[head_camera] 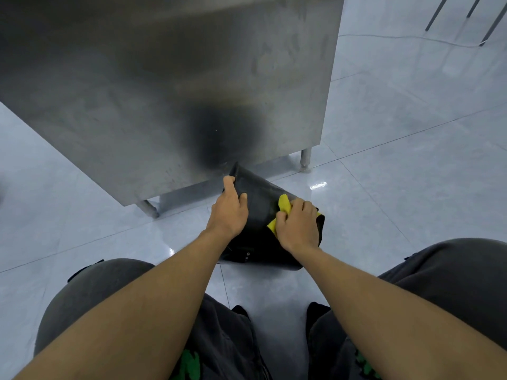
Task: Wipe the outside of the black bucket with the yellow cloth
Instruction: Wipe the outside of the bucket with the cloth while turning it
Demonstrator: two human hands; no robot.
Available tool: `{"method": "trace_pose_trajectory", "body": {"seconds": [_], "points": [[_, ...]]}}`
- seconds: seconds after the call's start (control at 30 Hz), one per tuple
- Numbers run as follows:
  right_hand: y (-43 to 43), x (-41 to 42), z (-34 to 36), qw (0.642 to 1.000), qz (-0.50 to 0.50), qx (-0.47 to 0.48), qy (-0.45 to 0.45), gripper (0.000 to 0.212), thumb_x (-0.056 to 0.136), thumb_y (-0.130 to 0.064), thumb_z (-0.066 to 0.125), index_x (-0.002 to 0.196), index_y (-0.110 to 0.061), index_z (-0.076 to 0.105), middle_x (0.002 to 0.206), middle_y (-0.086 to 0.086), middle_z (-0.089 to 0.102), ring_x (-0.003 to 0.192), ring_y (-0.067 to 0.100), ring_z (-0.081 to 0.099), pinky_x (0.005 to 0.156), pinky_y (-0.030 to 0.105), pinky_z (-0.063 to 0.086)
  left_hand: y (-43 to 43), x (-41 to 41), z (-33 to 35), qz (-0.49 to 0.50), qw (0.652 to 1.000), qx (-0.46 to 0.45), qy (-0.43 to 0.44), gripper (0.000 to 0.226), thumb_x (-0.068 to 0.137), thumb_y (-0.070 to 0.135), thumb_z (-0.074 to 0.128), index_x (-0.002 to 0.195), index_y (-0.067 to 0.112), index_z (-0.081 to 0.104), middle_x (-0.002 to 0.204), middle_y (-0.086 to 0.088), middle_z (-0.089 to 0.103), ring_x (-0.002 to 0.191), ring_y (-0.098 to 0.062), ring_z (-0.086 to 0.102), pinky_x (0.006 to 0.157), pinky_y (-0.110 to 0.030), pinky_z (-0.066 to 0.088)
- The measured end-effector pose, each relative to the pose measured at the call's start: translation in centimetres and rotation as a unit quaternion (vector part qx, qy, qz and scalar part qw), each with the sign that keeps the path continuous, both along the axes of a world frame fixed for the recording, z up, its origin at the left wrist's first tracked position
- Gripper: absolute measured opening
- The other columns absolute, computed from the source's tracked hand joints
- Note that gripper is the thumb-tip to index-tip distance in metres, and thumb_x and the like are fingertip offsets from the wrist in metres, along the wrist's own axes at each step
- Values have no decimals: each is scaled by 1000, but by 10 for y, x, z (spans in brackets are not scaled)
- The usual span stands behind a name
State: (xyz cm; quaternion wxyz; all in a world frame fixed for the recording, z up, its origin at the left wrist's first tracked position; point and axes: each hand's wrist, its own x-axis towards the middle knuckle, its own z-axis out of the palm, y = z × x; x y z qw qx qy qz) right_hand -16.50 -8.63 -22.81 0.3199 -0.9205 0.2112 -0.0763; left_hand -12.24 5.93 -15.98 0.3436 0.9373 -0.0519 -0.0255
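The black bucket (260, 204) lies tilted on the pale tiled floor, its far end against the steel cabinet. My left hand (230, 212) holds the bucket at its upper left edge, thumb over the side and fingers curled round the rim. My right hand (297, 226) presses the yellow cloth (284, 205) against the bucket's outer wall on the right; the fingers are curled on the cloth, and most of the cloth is hidden under the hand. Yellow folds stick out above and to the left of the fingers.
A tall stainless-steel cabinet (164, 91) on short legs (305, 159) stands directly behind the bucket. My knees in dark trousers (452, 270) flank the bucket at the bottom. Glossy floor tiles (397, 133) stretch to the right; thin metal furniture legs (436, 15) show at the top right.
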Motion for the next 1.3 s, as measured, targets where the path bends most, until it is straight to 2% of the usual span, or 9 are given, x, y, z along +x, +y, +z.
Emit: {"method": "trace_pose_trajectory", "body": {"seconds": [0.23, 0.47, 0.57, 0.67, 0.83, 0.93, 1.07, 1.17, 1.3], "points": [[-26, 15, 2, 985, -63, 62, 146, 45, 104, -40, 24, 135, -23, 52, 140, 4, 50, 134, 31, 40, 105, 53, 31, 1, -3, 2, -7, 1000, -22, 16, 30, 104, 25, 42, 132, 20, 30, 102, -9, 65, 82, -26, 63, 68, -42, 52], [-12, 2, -1, 1000, 3, 25, 13, 33, 91, -35, 51, 114, -11, 55, 121, 12, 55, 111, 31, 51, 91, 40, 43, 2, 1, 3, 29, 999, -1, 21, 39, 104, 25, 42, 140, 15, 30, 114, -16, 64, 99, -35, 62, 86, -52, 53], [-7, 3, 1, 995, 77, 37, -43, 24, 88, -34, 56, 106, -18, 57, 115, 4, 56, 107, 23, 52, 83, 35, 49, 7, 3, 1, 37, 998, 31, 27, 60, 101, 26, 45, 154, 23, 17, 96, -10, 65, 85, -28, 62, 71, -41, 51], [-5, 5, -1, 992, 63, 71, -83, 32, 92, -33, 57, 120, -19, 63, 122, 3, 58, 115, 23, 52, 91, 32, 45, 9, 1, 2, 23, 996, 70, 52, 79, 96, 27, 47, 158, 31, -3, 77, -6, 59, 69, -20, 57, 55, -32, 41], [-4, 13, -4, 998, 1, 18, 58, 44, 101, -44, 35, 138, -26, 52, 147, 5, 44, 137, 29, 34, 104, 53, 37, 6, 4, -2, 32, 996, 11, 78, 80, 98, 23, 48, 158, 28, -5, 76, -10, 61, 62, -19, 56, 56, -36, 47], [-8, 14, 0, 997, -30, 27, 65, 40, 102, -41, 38, 130, -22, 60, 137, 11, 47, 129, 33, 40, 100, 47, 40, 4, 7, -3, 32, 997, -10, 73, 79, 97, 22, 49, 158, 31, -1, 82, -9, 66, 64, -20, 60, 54, -31, 48], [-4, 15, 9, 996, 56, 48, -59, 34, 100, -34, 50, 122, -16, 68, 117, 9, 57, 109, 27, 55, 93, 31, 46, 0, 11, -3, 41, 997, -31, 64, 75, 92, 22, 51, 155, 24, 11, 87, -4, 65, 73, -21, 63, 59, -33, 46], [3, 14, 10, 984, 134, 58, -105, 39, 98, -38, 56, 131, -20, 64, 124, 2, 59, 114, 19, 54, 95, 21, 38, 0, 10, -1, 65, 996, -35, 47, 52, 88, 22, 55, 129, 16, 24, 97, -10, 64, 86, -31, 63, 70, -41, 51], [5, 15, 0, 997, 74, -4, 2, 50, 98, -51, 37, 144, -34, 46, 150, 1, 43, 140, 25, 35, 110, 51, 32, 3, 3, 1, 25, 1000, -7, 4, 45, 90, 17, 56, 123, 14, 27, 117, -14, 56, 90, -30, 58, 73, -40, 47]]}}
